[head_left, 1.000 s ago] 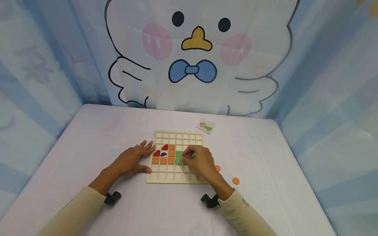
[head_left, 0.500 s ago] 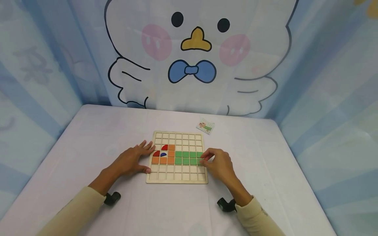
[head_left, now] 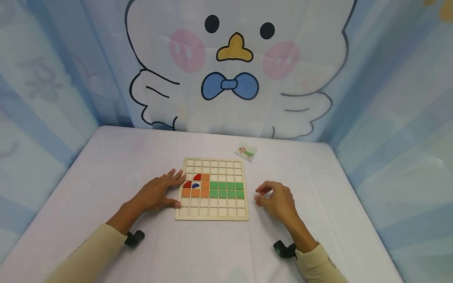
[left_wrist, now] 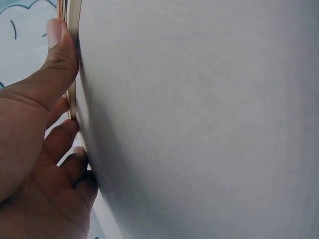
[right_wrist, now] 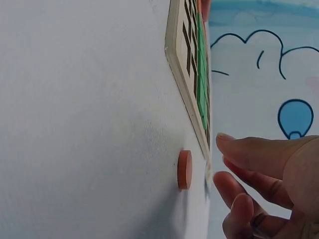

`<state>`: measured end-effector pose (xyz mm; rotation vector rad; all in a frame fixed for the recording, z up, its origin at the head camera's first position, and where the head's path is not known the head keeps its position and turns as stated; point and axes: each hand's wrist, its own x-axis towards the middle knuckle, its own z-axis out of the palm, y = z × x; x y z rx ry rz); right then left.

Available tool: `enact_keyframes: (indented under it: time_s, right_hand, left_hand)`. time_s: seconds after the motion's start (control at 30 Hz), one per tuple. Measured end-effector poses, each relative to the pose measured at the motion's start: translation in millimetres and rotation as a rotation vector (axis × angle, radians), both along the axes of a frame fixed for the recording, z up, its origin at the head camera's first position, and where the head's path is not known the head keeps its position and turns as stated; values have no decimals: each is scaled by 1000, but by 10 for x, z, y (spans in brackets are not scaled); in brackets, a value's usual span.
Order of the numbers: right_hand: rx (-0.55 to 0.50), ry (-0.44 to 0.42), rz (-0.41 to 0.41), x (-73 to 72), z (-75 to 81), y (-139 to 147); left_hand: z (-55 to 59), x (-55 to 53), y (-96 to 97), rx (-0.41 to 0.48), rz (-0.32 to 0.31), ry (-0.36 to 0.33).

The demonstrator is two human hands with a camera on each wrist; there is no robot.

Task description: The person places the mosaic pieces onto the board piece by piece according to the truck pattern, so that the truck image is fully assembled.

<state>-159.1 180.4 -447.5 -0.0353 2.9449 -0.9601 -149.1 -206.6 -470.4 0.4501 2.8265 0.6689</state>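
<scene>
The wooden grid board [head_left: 211, 213] lies flat on the table, its cells partly filled with red, orange, green and blue-and-white tiles. At its left edge rests my left hand [head_left: 157, 191], fingers and thumb spread; the left wrist view shows the thumb [left_wrist: 62, 52] against the board's side. My right hand [head_left: 279, 200] is just off the board's right edge, thumb and fingers apart with nothing between them. An orange round piece [right_wrist: 185, 170] stands out from the tabletop near those fingers in the right wrist view; the hand hides it in the head view.
A small picture card [head_left: 245, 151] with a coloured grid lies behind the board's right corner. White cloth covers the table [head_left: 124, 157]. A printed curtain [head_left: 230, 114] hangs along the back and both sides.
My right hand has moved rightward from over the board to beside it, uncovering the green tiles. Two orange round pieces seen earlier are now hidden in the head view. The left hand stays put.
</scene>
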Motion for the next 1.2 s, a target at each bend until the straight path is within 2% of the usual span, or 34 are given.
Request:
enact_keyframes:
  time_s: [0.4, 0.77, 0.9, 1.2]
  right_hand:
    - [103, -26, 45, 33, -62, 119]
    - [136, -45, 87, 33, -77, 92]
    - [133, -37, 92, 37, -69, 69]
    - [46, -20, 110, 66, -52, -51]
  left_hand:
    - [-55, -19, -13, -4, 9, -27]
    - [-56, -4, -9, 0, 16, -24]
    - [-59, -4, -6, 3, 16, -21]
    - [-45, -13, -4, -8, 8, -11]
